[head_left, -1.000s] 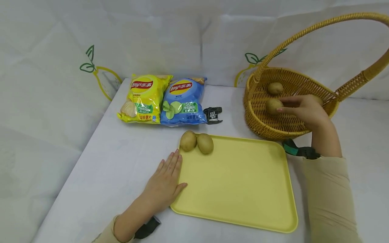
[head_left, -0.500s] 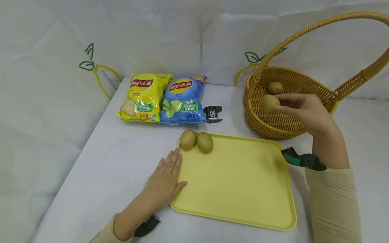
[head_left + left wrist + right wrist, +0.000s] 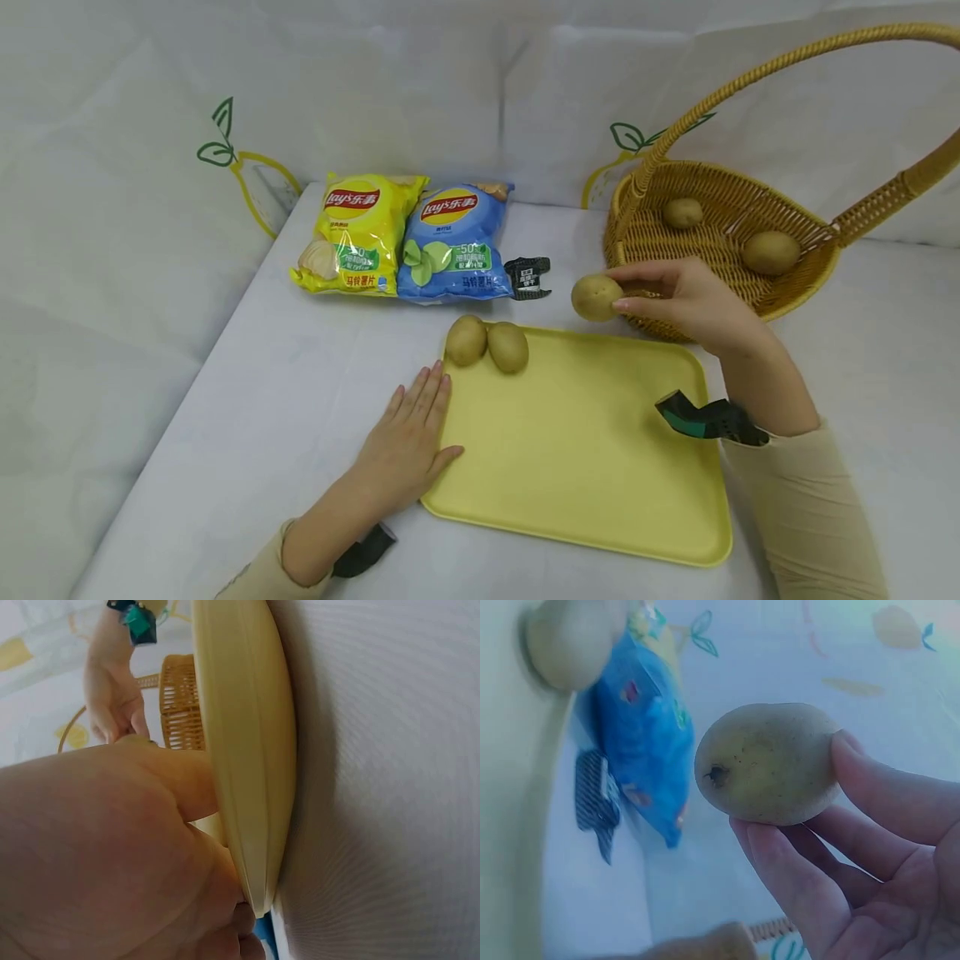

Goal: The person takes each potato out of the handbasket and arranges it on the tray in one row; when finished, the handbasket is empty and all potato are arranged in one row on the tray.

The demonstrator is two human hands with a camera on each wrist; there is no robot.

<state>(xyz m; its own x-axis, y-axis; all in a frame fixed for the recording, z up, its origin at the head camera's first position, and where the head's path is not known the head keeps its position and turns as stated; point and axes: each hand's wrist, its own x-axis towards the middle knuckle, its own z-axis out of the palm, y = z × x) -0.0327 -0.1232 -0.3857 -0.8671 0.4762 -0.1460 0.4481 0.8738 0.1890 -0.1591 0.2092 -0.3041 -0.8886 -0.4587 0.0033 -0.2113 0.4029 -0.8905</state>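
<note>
Holding a potato [image 3: 596, 297] above the desk [image 3: 262, 400] between basket [image 3: 637, 250] and tray [image 3: 585, 450], the right hand [image 3: 686, 302] pinches it with its fingertips only. The grip looks shallow; the potato could slip and roll. The left hand [image 3: 408, 446] lies flat, fingers together, against the tray edge.

Bright, even light; blurry wrist views.

a yellow chip bag [image 3: 358, 233] and a blue chip bag [image 3: 456, 242] lie side by side at the back of the white table [image 3: 255, 400], touching. a small black clip [image 3: 528, 277] sits just beside the blue bag's right edge. the backdrop [image 3: 375, 83] is white cloth printed with yellow pears with green leaves [image 3: 247, 179].
</note>
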